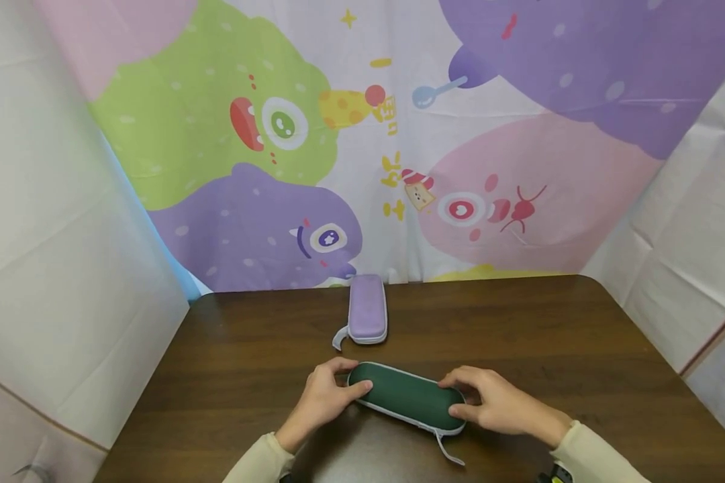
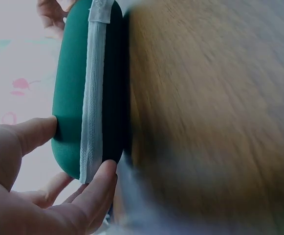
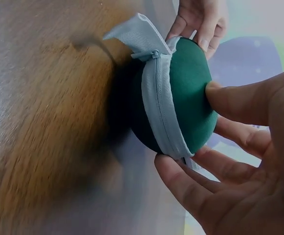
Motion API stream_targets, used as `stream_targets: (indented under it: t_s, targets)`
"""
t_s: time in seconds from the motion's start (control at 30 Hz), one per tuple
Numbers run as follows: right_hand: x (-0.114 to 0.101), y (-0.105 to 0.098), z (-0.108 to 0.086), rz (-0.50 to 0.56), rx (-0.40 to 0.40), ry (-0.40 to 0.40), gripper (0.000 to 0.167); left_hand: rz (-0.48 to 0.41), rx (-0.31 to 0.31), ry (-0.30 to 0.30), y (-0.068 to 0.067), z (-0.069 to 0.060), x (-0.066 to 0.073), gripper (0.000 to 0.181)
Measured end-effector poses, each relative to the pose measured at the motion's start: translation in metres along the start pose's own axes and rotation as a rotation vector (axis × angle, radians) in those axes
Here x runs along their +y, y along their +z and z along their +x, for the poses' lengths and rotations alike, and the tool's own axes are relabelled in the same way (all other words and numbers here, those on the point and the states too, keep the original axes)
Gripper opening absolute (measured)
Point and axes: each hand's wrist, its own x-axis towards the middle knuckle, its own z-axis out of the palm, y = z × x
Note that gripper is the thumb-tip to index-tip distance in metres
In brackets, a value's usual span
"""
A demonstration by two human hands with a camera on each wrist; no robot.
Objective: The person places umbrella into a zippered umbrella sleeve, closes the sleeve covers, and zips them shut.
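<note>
A green zippered case (image 1: 406, 396) with rounded ends and a pale zipper band lies slantwise near the front of the table. My left hand (image 1: 327, 396) grips its left end, thumb on top and fingers at the far side. At the other end my right hand (image 1: 494, 402) holds the case the same way. The zipper looks closed in both wrist views, and a pale pull strap (image 3: 141, 36) sticks out by the zipper slider. Behind it lies a purple zippered case (image 1: 367, 307) with a light strap at its near left corner; neither hand touches it.
The brown wooden table (image 1: 248, 349) carries both cases. A cloth with cartoon monsters (image 1: 278, 134) hangs along its back edge, and white sheets (image 1: 60, 201) hang on either side.
</note>
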Motion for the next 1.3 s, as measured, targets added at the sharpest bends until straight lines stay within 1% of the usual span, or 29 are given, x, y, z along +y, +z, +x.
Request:
stream_targets:
  t_s: [0.13, 0.27, 0.33, 0.43, 0.6, 0.63, 0.67, 0.7, 0.77, 0.9, 1.0, 1.07, 1.13, 1.23, 1.3]
  targets:
    - [0.002, -0.005, -0.008, 0.055, -0.015, 0.028, 0.039, 0.02, -0.013, 0.046, 0.008, 0.006, 0.004, 0.045]
    - [0.005, -0.008, -0.019, 0.045, 0.015, 0.017, 0.037, 0.075, -0.026, 0.1, 0.017, 0.012, 0.011, 0.045]
    - [0.007, -0.008, -0.024, 0.033, 0.038, 0.009, 0.036, 0.111, -0.022, 0.118, 0.02, 0.014, 0.015, 0.046]
    - [0.008, -0.007, -0.029, 0.023, 0.073, 0.005, 0.034, 0.144, 0.004, 0.159, 0.027, 0.017, 0.021, 0.043]
    - [0.008, -0.003, -0.036, 0.007, 0.156, -0.015, 0.029, 0.22, 0.082, 0.274, 0.041, 0.023, 0.029, 0.034]
    - [0.008, -0.002, -0.037, 0.007, 0.173, -0.014, 0.028, 0.235, 0.093, 0.295, 0.044, 0.024, 0.032, 0.034]
    - [0.007, -0.001, -0.037, 0.011, 0.186, -0.01, 0.028, 0.25, 0.095, 0.303, 0.046, 0.026, 0.034, 0.034]
    - [0.007, 0.0, -0.038, 0.015, 0.197, 0.0, 0.028, 0.261, 0.09, 0.304, 0.048, 0.027, 0.036, 0.035]
    - [0.007, 0.002, -0.039, 0.022, 0.211, 0.024, 0.028, 0.273, 0.062, 0.289, 0.052, 0.029, 0.041, 0.04]
    - [0.007, 0.004, -0.04, 0.043, 0.229, 0.068, 0.029, 0.261, -0.029, 0.235, 0.059, 0.033, 0.05, 0.052]
    - [0.006, 0.007, -0.04, 0.015, 0.261, 0.074, 0.03, 0.254, -0.083, 0.191, 0.063, 0.036, 0.056, 0.058]
    - [0.005, 0.009, -0.04, -0.018, 0.281, 0.081, 0.031, 0.26, -0.111, 0.177, 0.066, 0.039, 0.059, 0.06]
    - [0.004, 0.01, -0.039, -0.039, 0.292, 0.087, 0.035, 0.271, -0.131, 0.172, 0.069, 0.041, 0.06, 0.061]
    - [0.003, 0.012, -0.039, -0.016, 0.279, 0.099, 0.046, 0.291, -0.158, 0.19, 0.07, 0.046, 0.06, 0.061]
    - [0.003, 0.014, -0.039, -0.033, 0.283, 0.082, 0.051, 0.303, -0.176, 0.202, 0.07, 0.05, 0.06, 0.06]
